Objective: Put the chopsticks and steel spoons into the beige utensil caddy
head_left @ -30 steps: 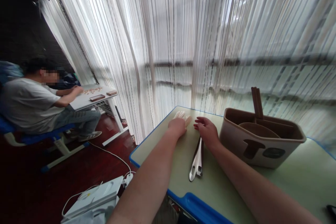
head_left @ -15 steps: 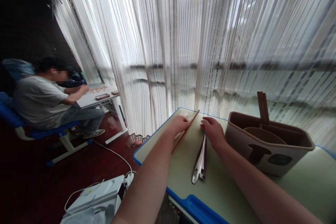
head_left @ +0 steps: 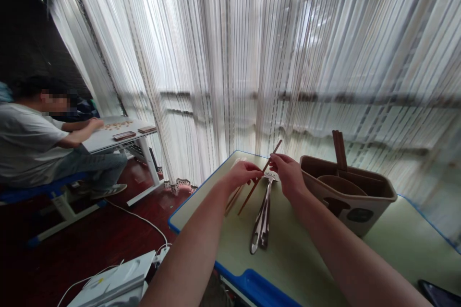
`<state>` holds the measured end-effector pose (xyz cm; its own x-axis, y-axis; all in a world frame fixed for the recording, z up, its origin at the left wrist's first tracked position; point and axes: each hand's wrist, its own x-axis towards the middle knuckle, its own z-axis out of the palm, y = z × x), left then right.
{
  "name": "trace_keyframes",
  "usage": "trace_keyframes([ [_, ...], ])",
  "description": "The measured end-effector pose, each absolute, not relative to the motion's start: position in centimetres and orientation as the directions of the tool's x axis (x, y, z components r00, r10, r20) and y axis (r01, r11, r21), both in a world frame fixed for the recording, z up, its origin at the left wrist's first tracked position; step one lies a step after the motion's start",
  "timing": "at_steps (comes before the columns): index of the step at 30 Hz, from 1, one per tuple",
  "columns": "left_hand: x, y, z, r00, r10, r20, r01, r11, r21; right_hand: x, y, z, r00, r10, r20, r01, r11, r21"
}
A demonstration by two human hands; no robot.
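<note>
A brown chopstick slants over a pale green tabletop, its upper end tipped away toward a sheer striped curtain and its lower end pointing back to the near side. The left hand grasps it, thumb and fingers pinched around the stick above its middle. The right hand meets it nearer the upper end, fingertips bent against the stick; whether they grip it or only touch it cannot be told.

More chopsticks lie on the table beneath and beside the left hand, which partly hides them. Metal utensils rest close together between the forearms, handles toward the near edge, a slotted head just by the right hand's fingers. To the right stands a brown and cream utensil holder, several brown sticks rising from its far side. A dark phone, partly in view, lies at the near right.

Beyond the table's left side, a co-worker in a white shirt sits at a white desk, hands near small tan pieces. White cords trail over the dark red floor.
</note>
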<state>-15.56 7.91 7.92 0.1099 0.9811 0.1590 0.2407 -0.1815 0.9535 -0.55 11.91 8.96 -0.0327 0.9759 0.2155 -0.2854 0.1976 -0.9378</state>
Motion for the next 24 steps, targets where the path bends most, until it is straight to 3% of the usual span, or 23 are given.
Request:
trace_keyframes([
  [8, -15.0, 8.0, 8.3, 0.095, 0.942, 0.322, 0.086, -0.33, 0.94, 0.1, 10.1, 11.8, -0.135, 0.931, 0.34, -0.261, 0.298, -0.918],
  [16, -12.6, 6.7, 9.1, 0.042, 0.919, 0.393, -0.136, -0.384, 0.913, 2.4, 8.4, 15.9, -0.063, 0.801, 0.595, -0.134, 0.584, -0.8],
  [24, -10.1, 5.5, 9.8, 0.008, 0.895, 0.446, -0.034, -0.445, 0.895, 4.9, 7.2, 18.6, -0.124, 0.767, 0.63, -0.049, 0.629, -0.776],
])
